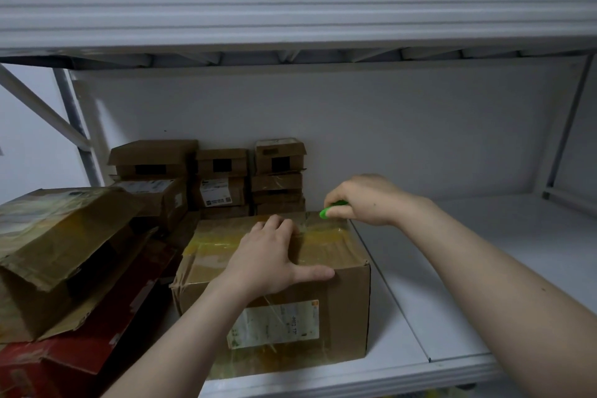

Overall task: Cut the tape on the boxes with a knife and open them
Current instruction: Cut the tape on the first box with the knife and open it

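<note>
Two bare forearms reach in from the bottom of the frame toward a sealed cardboard box standing at the lower centre, on a white shelf. The left hand lies flat on the box's top, its fingers straight and spread and the thumb stretched along the front upper edge. The right hand, just right of centre, has its fingers curled round a green knife at the far right corner of the box top; the blade cannot be made out. Yellowish tape runs across the top between the two hands, and a pale label sits on the front face.

At the left edge, an opened box with loose flaps rests tilted on a red box. Behind, against the back wall, small brown boxes are stacked in three short piles. A white shelf beam crosses the top of the frame.
</note>
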